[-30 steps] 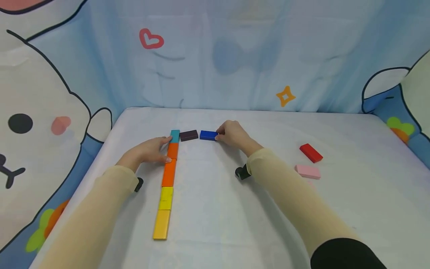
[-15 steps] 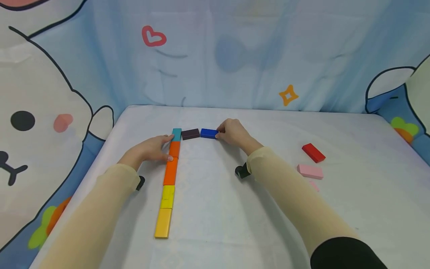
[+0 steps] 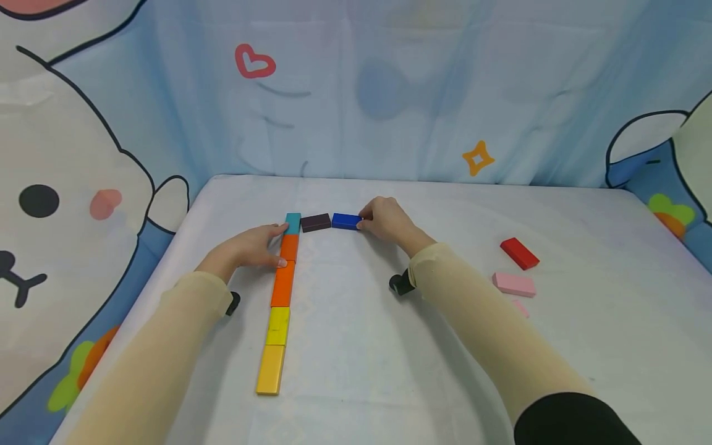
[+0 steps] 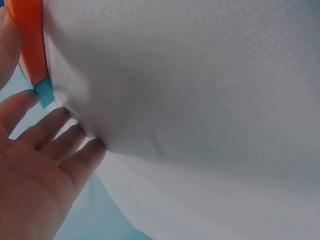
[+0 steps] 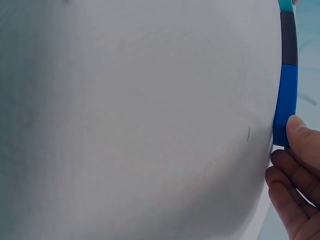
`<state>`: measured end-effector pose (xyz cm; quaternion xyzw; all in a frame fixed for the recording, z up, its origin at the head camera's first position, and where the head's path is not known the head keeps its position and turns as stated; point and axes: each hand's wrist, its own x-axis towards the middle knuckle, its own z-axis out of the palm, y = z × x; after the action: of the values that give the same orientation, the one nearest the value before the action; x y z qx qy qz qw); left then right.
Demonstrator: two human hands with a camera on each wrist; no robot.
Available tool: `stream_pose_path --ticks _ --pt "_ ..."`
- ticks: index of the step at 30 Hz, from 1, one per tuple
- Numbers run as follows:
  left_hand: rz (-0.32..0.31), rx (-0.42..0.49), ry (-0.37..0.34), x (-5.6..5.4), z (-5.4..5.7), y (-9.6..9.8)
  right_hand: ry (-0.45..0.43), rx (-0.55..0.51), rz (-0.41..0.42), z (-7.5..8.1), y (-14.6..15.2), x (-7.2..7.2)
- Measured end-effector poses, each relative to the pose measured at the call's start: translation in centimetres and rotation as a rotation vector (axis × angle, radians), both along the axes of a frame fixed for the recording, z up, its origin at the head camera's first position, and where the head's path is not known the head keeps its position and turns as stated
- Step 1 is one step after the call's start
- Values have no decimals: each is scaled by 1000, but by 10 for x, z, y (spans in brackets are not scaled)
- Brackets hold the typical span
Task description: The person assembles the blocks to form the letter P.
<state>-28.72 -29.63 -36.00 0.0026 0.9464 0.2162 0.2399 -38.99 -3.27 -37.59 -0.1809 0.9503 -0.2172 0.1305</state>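
Observation:
In the head view, a column of blocks runs up the left of the table: a golden block (image 3: 271, 369), a yellow one (image 3: 277, 326), two orange blocks (image 3: 282, 287) and a teal block (image 3: 292, 223) on top. A dark brown block (image 3: 316, 223) and a blue block (image 3: 346, 221) extend rightward from the teal one, end to end. My left hand (image 3: 249, 250) rests beside the column, forefinger at the teal block and thumb at the orange ones, its fingers extended in the left wrist view. My right hand (image 3: 389, 224) pinches the blue block's right end between thumb and fingers.
To the right on the white-covered table (image 3: 423, 383) lie a red block (image 3: 520, 253) and a pink block (image 3: 514, 284). A second pink piece (image 3: 520, 308) is mostly hidden by my right sleeve (image 3: 484, 327). A printed curtain (image 3: 345, 93) hangs behind the table.
My right hand has brought the blue block slightly left, and the narrow gap to the dark brown block has closed. My left hand keeps its place at the column.

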Motion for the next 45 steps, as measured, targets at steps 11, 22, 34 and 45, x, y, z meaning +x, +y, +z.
stream_pose_path --ticks 11,22,34,45 --pt "8 10 2 1 1 1 11 -1 12 0 0 -1" --pt "14 5 -1 1 0 1 7 9 16 2 0 0" --pt "7 1 0 1 0 1 -12 -9 15 3 0 1" --pt "7 8 2 0 -2 0 -41 -17 0 5 1 2"
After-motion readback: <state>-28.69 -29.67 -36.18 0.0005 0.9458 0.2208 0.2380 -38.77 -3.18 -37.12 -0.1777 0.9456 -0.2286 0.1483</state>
